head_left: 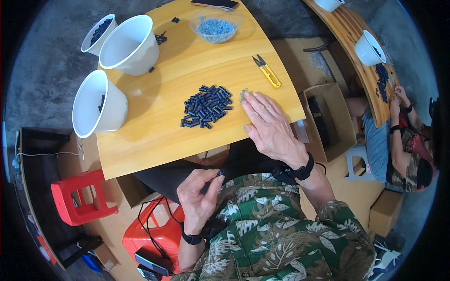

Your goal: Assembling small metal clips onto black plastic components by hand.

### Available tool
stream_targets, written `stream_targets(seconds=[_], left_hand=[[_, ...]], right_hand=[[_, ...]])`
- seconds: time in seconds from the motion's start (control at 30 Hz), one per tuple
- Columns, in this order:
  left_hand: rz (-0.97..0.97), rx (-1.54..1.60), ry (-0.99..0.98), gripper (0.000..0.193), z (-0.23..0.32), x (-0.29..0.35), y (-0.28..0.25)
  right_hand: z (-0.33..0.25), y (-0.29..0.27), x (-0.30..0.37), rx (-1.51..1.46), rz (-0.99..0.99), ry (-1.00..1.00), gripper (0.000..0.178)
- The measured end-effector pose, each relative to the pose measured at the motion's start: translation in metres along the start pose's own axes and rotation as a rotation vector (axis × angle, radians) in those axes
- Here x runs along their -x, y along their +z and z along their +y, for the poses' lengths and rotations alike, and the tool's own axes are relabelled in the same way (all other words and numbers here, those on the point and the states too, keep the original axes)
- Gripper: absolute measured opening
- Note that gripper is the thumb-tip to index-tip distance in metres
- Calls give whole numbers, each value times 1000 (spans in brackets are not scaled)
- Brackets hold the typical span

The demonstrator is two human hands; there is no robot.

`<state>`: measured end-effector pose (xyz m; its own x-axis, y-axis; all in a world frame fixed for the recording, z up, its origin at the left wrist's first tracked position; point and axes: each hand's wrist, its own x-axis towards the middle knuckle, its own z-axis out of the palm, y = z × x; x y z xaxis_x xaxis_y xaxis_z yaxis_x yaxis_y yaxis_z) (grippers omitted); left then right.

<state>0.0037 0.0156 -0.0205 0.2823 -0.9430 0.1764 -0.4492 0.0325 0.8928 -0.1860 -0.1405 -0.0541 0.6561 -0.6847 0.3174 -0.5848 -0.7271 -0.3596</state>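
Observation:
My left hand (199,193) is closed in front of the table's near edge, its thumb and forefinger pinching a small black cylindrical plastic piece (221,173). My right hand (268,122) lies palm down over the table's right side with fingers stretched out. Its fingertips touch or nearly touch a little cluster of small metal pins or screws (242,95); the exact kind is too small to tell. Left of that hand sits a heap of black cylindrical pieces (206,107). Yellow-handled thread snips (266,72) rest beyond my right fingers, blades pointing away.
On the table (154,147), a clear bowl (216,36) holds bluish small parts. White tubs (129,47) stand at the left, and a phone (214,4) lies at the far edge. Beside the table are a cardboard box (344,119) and red stool (77,199). Another person (412,150) works at the right.

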Motion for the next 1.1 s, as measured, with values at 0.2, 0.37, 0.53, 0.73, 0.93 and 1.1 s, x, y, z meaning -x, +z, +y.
stream_targets(seconds=[0.2, 0.37, 0.53, 0.73, 0.93, 1.1], left_hand=[[6, 16, 12, 13, -2, -1, 1], [-10, 9, -14, 13, 1, -3, 3], [-7, 13, -11, 14, 0, -1, 3], [8, 17, 35, 14, -4, 1, 4], [6, 10, 2, 15, 4, -1, 1], [29, 21, 52, 15, 4, 3, -3]], right_hand=[[7, -3, 1, -113, 59, 29, 47], [9, -3, -1, -261, 288, 71, 31], [-1, -5, 2, -182, 323, 75, 17], [-13, 4, -2, -131, 263, 27, 12], [-19, 3, -3, -119, 193, 49, 13], [-48, -22, 8, -1028, -5, 490, 6]])
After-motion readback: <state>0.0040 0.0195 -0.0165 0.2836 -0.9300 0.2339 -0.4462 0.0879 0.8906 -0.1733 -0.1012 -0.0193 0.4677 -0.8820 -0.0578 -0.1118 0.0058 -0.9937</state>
